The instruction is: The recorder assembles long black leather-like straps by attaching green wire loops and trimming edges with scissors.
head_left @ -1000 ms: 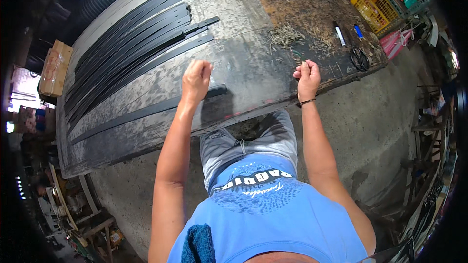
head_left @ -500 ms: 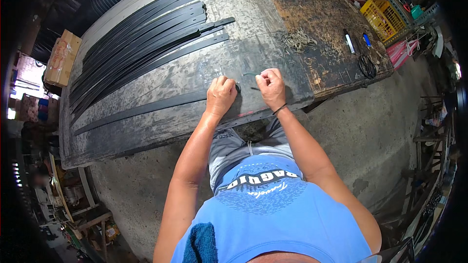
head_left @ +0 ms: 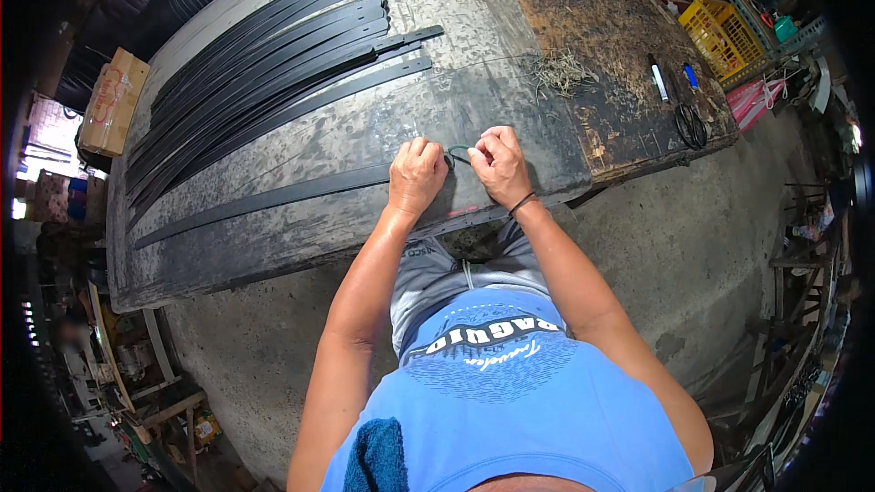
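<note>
A long flat black strip (head_left: 264, 208) lies along the near side of the worktable (head_left: 301, 241). My left hand (head_left: 416, 179) is closed over its right end, which curls up a little beside the fingers. In my right hand (head_left: 499, 167), the fingers pinch a thin dark green cord (head_left: 461, 148), which arcs left toward the strip's end. Whether the cord passes through the strip is too small to tell. Farther back, several similar black strips (head_left: 273, 82) lie in overlapping piles.
A tangle of short fibres (head_left: 563, 73) lies right of centre. Beyond it are a white marker (head_left: 657, 80), a blue pen (head_left: 690, 77) and a coil of black cord (head_left: 690, 126). A yellow crate (head_left: 720, 35) stands at the far right, a cardboard box (head_left: 114, 102) at the left.
My right hand has moved slightly left, closer to my left hand. The green cord now arcs between the hands. My left hand keeps its hold on the strip.
</note>
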Tool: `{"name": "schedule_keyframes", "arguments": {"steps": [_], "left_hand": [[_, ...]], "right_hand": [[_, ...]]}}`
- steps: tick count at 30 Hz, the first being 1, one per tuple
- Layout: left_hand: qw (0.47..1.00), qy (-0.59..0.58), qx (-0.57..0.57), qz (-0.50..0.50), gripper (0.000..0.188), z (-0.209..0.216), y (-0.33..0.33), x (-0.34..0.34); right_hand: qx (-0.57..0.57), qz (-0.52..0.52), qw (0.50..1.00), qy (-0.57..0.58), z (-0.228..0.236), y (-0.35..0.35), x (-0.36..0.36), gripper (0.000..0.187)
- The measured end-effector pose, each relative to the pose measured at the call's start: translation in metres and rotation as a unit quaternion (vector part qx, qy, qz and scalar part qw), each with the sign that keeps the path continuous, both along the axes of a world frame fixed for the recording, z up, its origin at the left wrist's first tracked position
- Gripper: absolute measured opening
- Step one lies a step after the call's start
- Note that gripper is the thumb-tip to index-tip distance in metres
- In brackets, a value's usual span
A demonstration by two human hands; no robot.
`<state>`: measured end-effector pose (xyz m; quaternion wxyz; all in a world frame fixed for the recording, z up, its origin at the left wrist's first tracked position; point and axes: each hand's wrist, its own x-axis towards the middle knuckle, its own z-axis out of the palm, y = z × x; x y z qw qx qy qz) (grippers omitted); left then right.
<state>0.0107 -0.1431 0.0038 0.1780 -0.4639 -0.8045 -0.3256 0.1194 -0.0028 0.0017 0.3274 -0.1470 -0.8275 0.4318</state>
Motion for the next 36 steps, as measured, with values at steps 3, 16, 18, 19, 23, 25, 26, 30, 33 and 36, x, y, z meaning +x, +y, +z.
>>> {"name": "schedule_keyframes", "arguments": {"steps": [3, 16, 18, 19, 23, 25, 26, 30, 33, 36], "left_hand": [[1.0, 0.004, 0.007, 0.0, 0.01, -0.002, 0.001, -0.001], [1.0, -0.001, 0.015, -0.006, 0.009, 0.001, 0.0, 0.0], [1.0, 0.001, 0.018, 0.0, 0.009, 0.0, 0.001, -0.001], [1.0, 0.002, 0.018, 0.0, 0.009, 0.0, 0.001, -0.001], [1.0, 0.003, 0.016, -0.002, 0.009, 0.001, 0.001, -0.001], [1.0, 0.001, 0.017, -0.004, 0.009, 0.001, 0.001, -0.001], [1.0, -0.004, 0.02, -0.004, 0.009, 0.0, 0.002, -0.001], [0.992, -0.123, 0.019, 0.0, 0.01, 0.012, 0.001, -0.002], [0.993, -0.108, 0.049, -0.018, 0.007, 0.038, 0.013, -0.025], [0.988, -0.053, 0.121, -0.085, 0.001, 0.087, 0.059, -0.053]], "right_hand": [[-0.005, 0.002, 1.0, -0.003, 0.003, -0.001, 0.0, 0.012], [-0.017, -0.005, 1.0, -0.008, 0.001, -0.001, -0.001, 0.011], [-0.016, -0.006, 1.0, -0.008, 0.001, -0.001, 0.0, 0.011], [-0.016, -0.006, 1.0, -0.01, 0.001, -0.001, 0.0, 0.011], [-0.018, -0.006, 1.0, -0.008, 0.001, -0.002, 0.0, 0.011], [-0.002, -0.005, 1.0, 0.007, -0.001, -0.001, 0.0, 0.011], [-0.002, -0.005, 1.0, 0.007, -0.001, 0.0, 0.0, 0.011], [0.003, -0.005, 1.0, 0.003, 0.0, 0.0, 0.0, 0.011], [-0.004, -0.009, 1.0, 0.009, 0.002, -0.001, -0.001, 0.011], [-0.029, -0.019, 0.999, 0.015, 0.002, -0.001, -0.002, 0.011]]}}
